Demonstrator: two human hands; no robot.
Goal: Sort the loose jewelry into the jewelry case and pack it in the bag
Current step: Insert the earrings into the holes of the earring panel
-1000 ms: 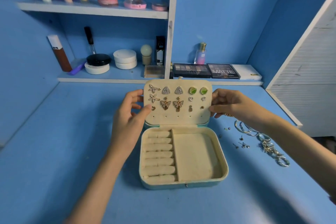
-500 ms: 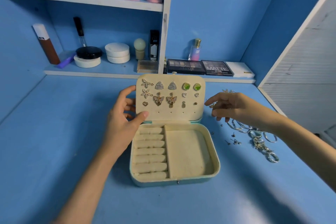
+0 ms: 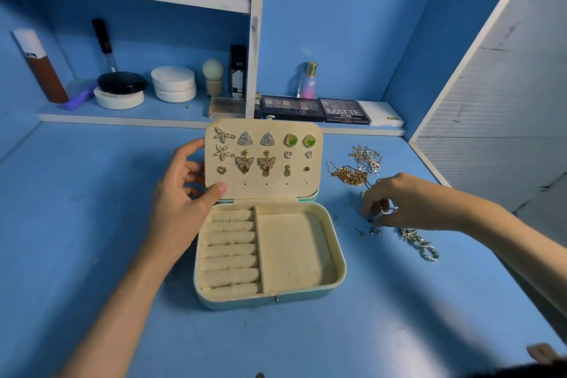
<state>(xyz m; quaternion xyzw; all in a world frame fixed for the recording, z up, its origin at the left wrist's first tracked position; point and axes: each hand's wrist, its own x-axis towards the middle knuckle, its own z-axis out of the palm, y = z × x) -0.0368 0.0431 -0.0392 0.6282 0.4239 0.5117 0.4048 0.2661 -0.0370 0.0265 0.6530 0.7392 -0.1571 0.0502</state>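
The pale green jewelry case (image 3: 336,255) lies open in the middle of the blue table. Its cream lid panel (image 3: 264,190) stands upright with several earrings pinned to it. My left hand (image 3: 181,205) grips the lid's left edge, thumb on the front and fingers behind. Inside are ring rolls (image 3: 230,250) and a bare compartment (image 3: 291,248). To the right of the case, my right hand (image 3: 408,202) reaches down with its fingertips in the loose small studs (image 3: 360,230) and rings. I cannot make out whether it pinches one. A gold chain (image 3: 349,176) and a silver chain (image 3: 366,158) lie just behind it.
A silver linked piece (image 3: 420,244) lies under my right forearm. Eyeshadow palettes (image 3: 291,107), a perfume bottle (image 3: 308,81) and cosmetic jars (image 3: 173,87) fill the low shelf behind the case. A white slatted panel (image 3: 506,101) walls off the right side.
My right hand left the lid's right edge and moved right and down to the loose jewelry. My left hand stays on the lid. The camera tilted slightly.
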